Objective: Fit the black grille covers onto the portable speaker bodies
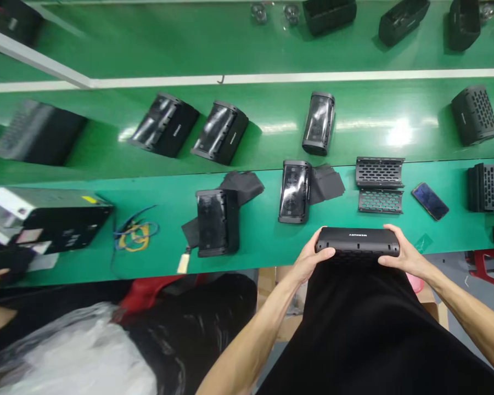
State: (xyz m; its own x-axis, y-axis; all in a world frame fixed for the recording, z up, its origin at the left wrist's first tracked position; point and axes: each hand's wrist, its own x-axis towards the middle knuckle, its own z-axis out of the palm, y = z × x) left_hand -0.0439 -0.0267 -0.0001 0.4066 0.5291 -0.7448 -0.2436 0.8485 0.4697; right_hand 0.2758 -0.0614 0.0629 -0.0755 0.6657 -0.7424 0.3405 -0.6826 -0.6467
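While both hands grip the black speaker housing (357, 242) at the near edge of the tabletop (156, 263), the unit sits lengthwise between them, logo face up. The left hand (310, 259) closes around the left end, thumb on the upper edge; the right hand (401, 253) closes around the right end in the same way. Below the housing hangs a black cloth or garment (354, 329), so the lower face cannot be seen.

To handle the unit well, it seems best to keep the grip on the end caps and off the perforated grille, holding the housing level and clear of the tabletop edge.

Loose grille panels (379, 184) lie just beyond, with a phone (430, 201) beside them. Two film-covered speakers (295, 191) rest farther left near black foam pieces (327, 182). A bundle of wires (135, 230) and a boxed instrument (45, 218) sit well to the left.
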